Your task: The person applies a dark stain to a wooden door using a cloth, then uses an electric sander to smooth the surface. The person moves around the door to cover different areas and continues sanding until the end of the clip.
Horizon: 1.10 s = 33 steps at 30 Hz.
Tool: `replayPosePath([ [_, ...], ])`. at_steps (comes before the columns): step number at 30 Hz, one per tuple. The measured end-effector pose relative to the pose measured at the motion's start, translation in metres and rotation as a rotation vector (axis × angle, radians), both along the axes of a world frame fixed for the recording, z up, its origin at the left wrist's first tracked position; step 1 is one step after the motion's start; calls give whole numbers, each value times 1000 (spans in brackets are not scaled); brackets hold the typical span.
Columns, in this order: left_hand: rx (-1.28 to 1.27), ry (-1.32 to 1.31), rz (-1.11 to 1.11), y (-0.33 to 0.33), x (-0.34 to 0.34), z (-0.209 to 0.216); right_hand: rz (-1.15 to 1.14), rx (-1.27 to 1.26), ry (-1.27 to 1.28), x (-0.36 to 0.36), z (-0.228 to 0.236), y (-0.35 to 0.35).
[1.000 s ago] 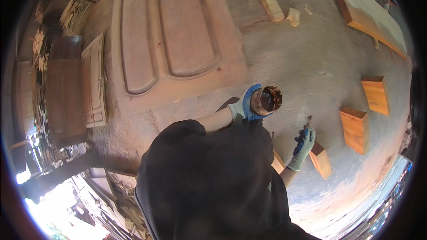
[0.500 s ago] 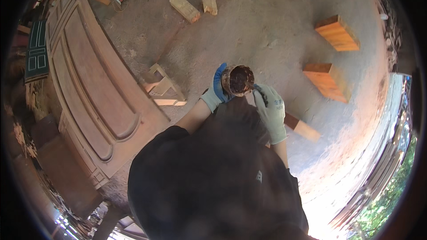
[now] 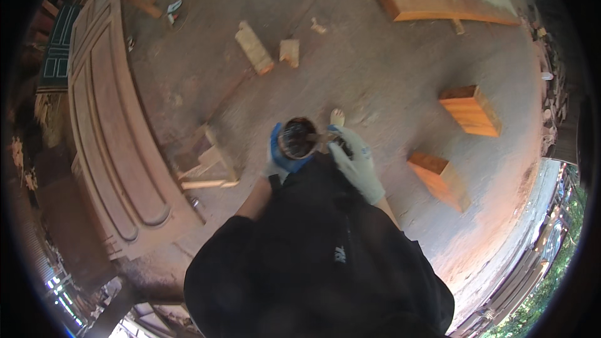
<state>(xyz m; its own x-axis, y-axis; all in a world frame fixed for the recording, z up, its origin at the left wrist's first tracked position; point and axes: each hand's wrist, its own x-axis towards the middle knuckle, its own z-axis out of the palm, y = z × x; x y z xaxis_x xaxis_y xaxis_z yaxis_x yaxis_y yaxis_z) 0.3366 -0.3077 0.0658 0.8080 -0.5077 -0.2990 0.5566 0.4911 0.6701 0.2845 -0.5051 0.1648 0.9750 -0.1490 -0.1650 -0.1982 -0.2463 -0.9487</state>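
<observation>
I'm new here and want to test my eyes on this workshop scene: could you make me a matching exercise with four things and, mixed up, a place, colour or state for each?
Things:
1. round container
2. right hand
3. large panelled door
4. orange wooden blocks

Places, colours, states:
A. brown, with long curved mouldings, at the picture's left
B. held in the gloved left hand, dark inside
C. on the floor, to the right of both hands
D. in a pale glove, just right of what the other hand holds

Right pairs: 1-B, 2-D, 3-A, 4-C
</observation>
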Motion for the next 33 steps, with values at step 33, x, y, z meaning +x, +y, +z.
replayPosePath([
  [33, -550, 468, 47, -303, 695, -48, 144, 67, 297, 698, -73, -293],
])
